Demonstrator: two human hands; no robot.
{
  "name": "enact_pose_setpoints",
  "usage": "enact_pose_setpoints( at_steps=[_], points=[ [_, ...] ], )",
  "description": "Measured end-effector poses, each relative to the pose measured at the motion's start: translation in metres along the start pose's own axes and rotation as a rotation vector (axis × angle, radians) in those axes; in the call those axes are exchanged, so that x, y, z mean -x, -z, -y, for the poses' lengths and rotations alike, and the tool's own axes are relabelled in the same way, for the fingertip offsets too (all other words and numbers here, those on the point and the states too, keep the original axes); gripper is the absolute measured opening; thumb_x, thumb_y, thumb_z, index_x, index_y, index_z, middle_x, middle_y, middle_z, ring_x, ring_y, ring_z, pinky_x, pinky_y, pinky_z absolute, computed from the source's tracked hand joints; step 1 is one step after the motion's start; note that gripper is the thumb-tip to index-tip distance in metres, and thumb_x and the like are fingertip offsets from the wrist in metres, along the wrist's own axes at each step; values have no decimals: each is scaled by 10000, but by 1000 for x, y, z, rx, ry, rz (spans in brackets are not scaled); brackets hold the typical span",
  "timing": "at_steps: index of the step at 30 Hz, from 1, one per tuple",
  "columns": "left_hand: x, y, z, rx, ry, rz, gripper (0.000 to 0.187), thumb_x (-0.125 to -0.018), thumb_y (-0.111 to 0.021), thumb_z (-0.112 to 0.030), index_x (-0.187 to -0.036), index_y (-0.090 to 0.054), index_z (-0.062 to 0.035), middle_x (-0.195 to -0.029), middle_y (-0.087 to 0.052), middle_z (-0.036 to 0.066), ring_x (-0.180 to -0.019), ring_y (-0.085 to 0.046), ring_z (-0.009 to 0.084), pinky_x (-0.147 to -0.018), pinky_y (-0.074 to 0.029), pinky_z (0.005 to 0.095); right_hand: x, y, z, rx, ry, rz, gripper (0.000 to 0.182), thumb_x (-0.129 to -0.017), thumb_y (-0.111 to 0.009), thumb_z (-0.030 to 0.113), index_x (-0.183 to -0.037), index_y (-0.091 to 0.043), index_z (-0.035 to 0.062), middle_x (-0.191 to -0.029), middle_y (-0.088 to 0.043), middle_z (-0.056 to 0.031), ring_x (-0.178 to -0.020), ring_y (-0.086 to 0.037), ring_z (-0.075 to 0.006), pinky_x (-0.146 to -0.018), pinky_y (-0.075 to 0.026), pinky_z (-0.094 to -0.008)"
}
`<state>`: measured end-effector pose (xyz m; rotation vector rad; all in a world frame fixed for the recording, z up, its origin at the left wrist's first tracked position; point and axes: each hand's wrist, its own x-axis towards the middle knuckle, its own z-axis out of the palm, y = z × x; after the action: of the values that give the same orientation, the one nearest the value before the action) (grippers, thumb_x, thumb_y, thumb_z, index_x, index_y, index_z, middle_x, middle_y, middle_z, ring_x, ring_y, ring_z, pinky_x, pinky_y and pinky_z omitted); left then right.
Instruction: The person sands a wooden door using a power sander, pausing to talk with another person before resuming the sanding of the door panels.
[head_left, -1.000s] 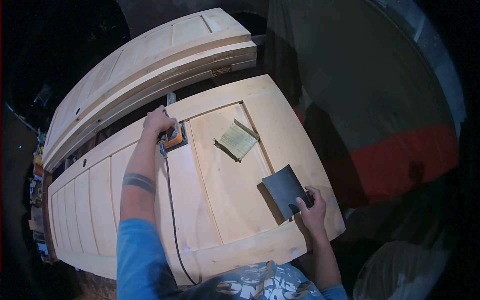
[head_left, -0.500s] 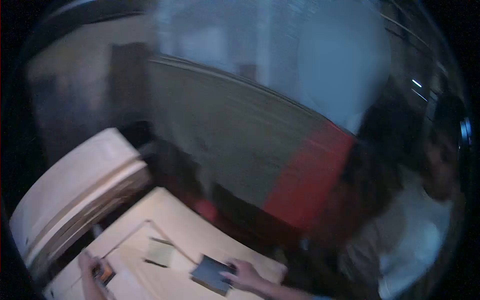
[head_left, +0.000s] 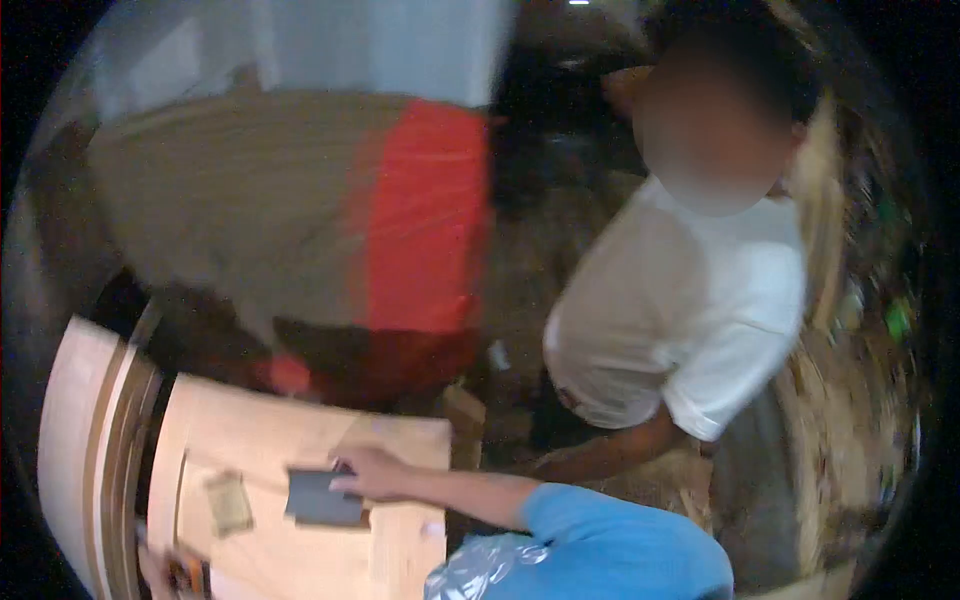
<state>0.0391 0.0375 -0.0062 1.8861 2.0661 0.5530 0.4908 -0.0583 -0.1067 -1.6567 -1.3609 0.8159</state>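
Right hand lay flat on the pale wooden door panel, reached in from the right on a blue sleeve; fingertips rested on the right edge of a dark sandpaper sheet, pressing it down rather than pinching it; fingers looked loosely together and stretched leftward, though blur hid whether the thumb sat over or under the sheet; sheet lay flat on the panel, most of it left of the fingers, spreading away from the palm.

Left hand showed only in part at the near left edge, wrapped over an orange sander on the same panel; finger positions could not be told there, too little in view and too smeared.

Lay well left of the dark sheet, apart from both hands, a yellowish sandpaper piece, flat in the recessed field of the panel.

Stood on the far left a stack of further wooden doors, edges toward the camera; beyond the panel, a dull wall with a red band.

Stood to the right, beyond the blue sleeve, another person in a white t-shirt, one bare forearm angled down toward the panel's right end; that person's hand hidden behind the near arm.
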Motion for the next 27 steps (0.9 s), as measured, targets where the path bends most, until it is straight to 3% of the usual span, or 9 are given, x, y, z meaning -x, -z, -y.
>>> enact_pose_setpoints(
  at_steps=[3,4,7,10,13,17,23,24,27],
  points=[
    [78,25,-110,661,23,-34,448,-784,-720,-263,-1165,-650,-37,-1286,-634,245,-1048,-673,377,-889,-549,456,6,1,3,-87,-114,63,485,-825,-769,251,-1226,-627,17,-1077,-700,-165,-1035,-662,-278,-938,-509,-406],
    [85,41,-131,648,81,-89,436,-786,-718,-259,-1156,-655,-35,-1285,-634,245,-1042,-675,377,-883,-551,456,7,-1,1,-181,-186,96,461,-820,-773,217,-1209,-630,17,-1042,-692,-145,-1031,-650,-254,-937,-507,-396],
    [-50,-13,-5,-386,187,88,665,-737,-736,-337,-1288,-598,9,-1161,-694,255,-1085,-687,338,-905,-551,425,9,-4,16,-218,-218,-68,516,-831,-771,172,-1270,-561,1,-1092,-636,-136,-987,-611,-261,-886,-510,-390],
    [25,-9,-49,-369,304,83,546,-728,-715,-319,-1229,-614,-126,-1153,-626,252,-1005,-677,405,-870,-557,466,-2,0,-12,110,363,-280,508,-812,-780,150,-1250,-566,6,-1127,-611,-131,-994,-596,-291,-913,-484,-411],
    [90,-20,-47,-297,308,100,519,-723,-734,-292,-1214,-611,-177,-1148,-566,216,-974,-669,434,-855,-566,477,29,-22,11,43,662,-148,508,-812,-785,168,-1242,-570,5,-1160,-617,-158,-1032,-599,-331,-939,-476,-433],
    [137,-23,-75,-315,336,183,532,-726,-747,-254,-1229,-588,-183,-1132,-554,198,-979,-672,424,-861,-568,488,44,-73,61,46,667,724,551,-886,-716,243,-1353,-527,19,-1391,-532,-217,-1300,-505,-414,-1083,-407,-521],
    [28,-12,-25,-345,445,87,575,-732,-722,-344,-1267,-606,-164,-1190,-612,252,-1075,-658,435,-920,-546,489,12,-152,54,594,738,596,660,-984,-551,365,-1517,-370,21,-1614,-279,-228,-1516,-238,-377,-1214,-190,-576],
    [4,-7,-15,-360,442,69,456,-788,-667,-293,-1219,-611,-153,-1281,-578,261,-1066,-658,430,-923,-539,501,14,-153,54,591,760,651,659,-993,-533,374,-1522,-365,20,-1620,-272,-224,-1520,-229,-377,-1217,-184,-573],
    [-58,5,35,-328,442,61,455,-701,-690,-274,-1131,-642,-131,-1126,-690,208,-1136,-648,373,-944,-534,451,25,-149,49,549,826,830,658,-1013,-485,403,-1537,-354,26,-1644,-239,-202,-1533,-192,-372,-1228,-167,-560]
  ],
)
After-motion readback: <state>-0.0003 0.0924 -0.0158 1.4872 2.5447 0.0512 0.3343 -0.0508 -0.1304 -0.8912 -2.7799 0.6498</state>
